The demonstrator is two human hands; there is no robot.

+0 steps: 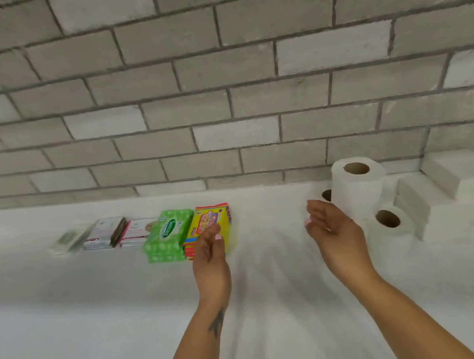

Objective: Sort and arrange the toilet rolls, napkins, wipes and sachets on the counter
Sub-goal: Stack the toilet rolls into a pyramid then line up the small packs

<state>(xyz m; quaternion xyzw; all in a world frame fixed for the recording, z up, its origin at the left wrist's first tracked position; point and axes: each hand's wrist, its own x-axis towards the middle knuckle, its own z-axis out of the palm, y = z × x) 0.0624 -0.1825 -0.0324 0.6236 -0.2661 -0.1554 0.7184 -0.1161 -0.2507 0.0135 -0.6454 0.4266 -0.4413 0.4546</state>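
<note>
On the white counter (97,318) a row lies at the left: flat sachets (104,233), more sachets (136,233), a green wipes pack (166,235) and a yellow-red wipes pack (209,217). My left hand (210,258) hovers edge-on in front of the yellow pack, fingers straight, holding nothing. My right hand (331,233) is open with relaxed fingers, just left of the toilet rolls. A tall upright toilet roll (356,190) stands on others, a second roll (389,225) sits in front, and a third (326,195) peeks out behind my fingers. White napkin stacks (419,200) lie at the right.
A grey brick wall (218,91) runs along the back of the counter. More white napkin blocks (458,177) sit against the wall at the far right. Bare counter lies between my two hands and in front of the row.
</note>
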